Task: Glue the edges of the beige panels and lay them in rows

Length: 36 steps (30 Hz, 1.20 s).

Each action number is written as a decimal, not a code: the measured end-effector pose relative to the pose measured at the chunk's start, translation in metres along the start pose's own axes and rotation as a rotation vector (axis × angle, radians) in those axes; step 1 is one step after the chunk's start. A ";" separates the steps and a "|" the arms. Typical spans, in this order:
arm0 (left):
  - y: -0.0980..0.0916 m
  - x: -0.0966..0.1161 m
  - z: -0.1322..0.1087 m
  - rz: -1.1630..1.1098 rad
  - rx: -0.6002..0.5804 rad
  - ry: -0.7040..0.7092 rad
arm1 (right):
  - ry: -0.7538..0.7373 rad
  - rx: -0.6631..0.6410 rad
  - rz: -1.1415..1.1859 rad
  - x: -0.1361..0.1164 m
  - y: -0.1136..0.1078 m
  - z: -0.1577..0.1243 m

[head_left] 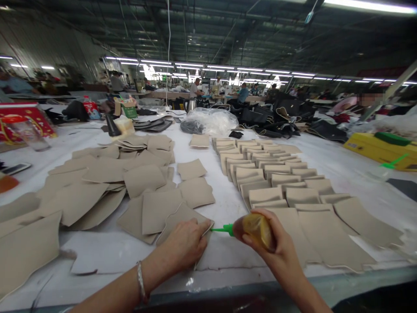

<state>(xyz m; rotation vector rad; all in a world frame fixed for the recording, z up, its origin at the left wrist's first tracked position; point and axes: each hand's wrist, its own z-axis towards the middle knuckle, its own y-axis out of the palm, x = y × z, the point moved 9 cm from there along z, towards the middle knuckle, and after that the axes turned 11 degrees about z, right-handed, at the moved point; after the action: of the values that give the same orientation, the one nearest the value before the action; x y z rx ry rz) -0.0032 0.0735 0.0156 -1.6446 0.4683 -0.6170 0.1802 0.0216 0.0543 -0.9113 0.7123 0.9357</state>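
My right hand (270, 241) is wrapped round a small bottle of yellow glue (257, 228) with a green nozzle (221, 229). The nozzle tip touches the right edge of a beige fabric piece (180, 215) at the front of the white table (107, 252). My left hand (185, 243) lies on that piece, fingers curled over its edge, holding it down. A bracelet is on my left wrist.
Loose beige pieces (104, 174) are heaped on the left; several overlapping rows of them (273, 174) run along the right. Plastic bags (211, 119), black bags, a red box (22, 119), a phone (16, 168) and a yellow box (378, 150) lie further off. People work at far tables.
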 end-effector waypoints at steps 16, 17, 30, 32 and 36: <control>0.001 -0.002 -0.007 -0.001 -0.029 0.008 | 0.168 -0.026 0.142 0.012 0.003 -0.009; 0.001 -0.002 -0.008 0.002 -0.032 0.007 | 0.192 -0.059 0.165 0.014 0.007 -0.011; 0.003 -0.003 -0.011 0.023 -0.015 0.010 | 0.221 -0.077 0.217 0.014 0.012 -0.029; 0.004 -0.002 -0.011 0.028 -0.016 0.011 | 0.204 -0.051 0.197 0.013 0.011 -0.030; 0.004 -0.003 -0.012 0.015 -0.030 0.006 | 0.241 -0.069 0.246 0.011 0.016 -0.033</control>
<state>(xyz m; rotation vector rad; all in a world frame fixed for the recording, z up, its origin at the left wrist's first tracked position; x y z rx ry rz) -0.0127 0.0652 0.0121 -1.6665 0.4957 -0.6064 0.1662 0.0013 0.0247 -1.0241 1.0206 1.0831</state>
